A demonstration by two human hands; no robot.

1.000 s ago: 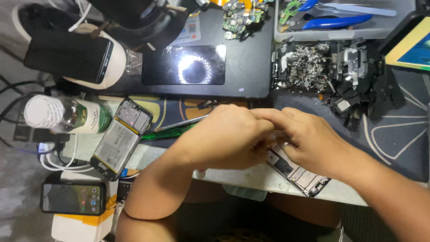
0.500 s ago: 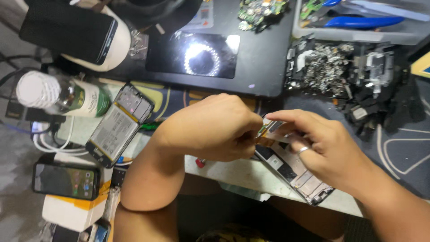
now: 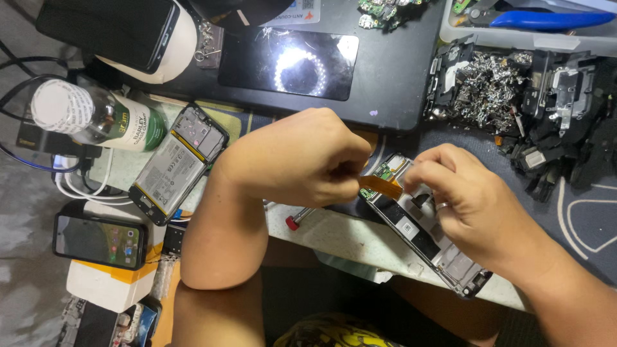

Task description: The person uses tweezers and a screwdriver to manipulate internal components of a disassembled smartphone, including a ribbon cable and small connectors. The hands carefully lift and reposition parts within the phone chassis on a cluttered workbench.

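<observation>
Left hand (image 3: 302,157) fingers pinch an orange flex ribbon (image 3: 380,186); right hand (image 3: 475,205) fingers clamp the opened phone (image 3: 418,222), another opened phone (image 3: 178,164) nearby

The scene is evenly and brightly lit from above; a ring-shaped glare is reflected in the dark glossy panel (image 3: 287,63). Soft shadows, slight blur at the edges.

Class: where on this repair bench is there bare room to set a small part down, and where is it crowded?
Bare: the grey mat right of the right hand, and the pale bench edge by the screwdriver. Crowded: the parts pile and the phones on the left.
</observation>
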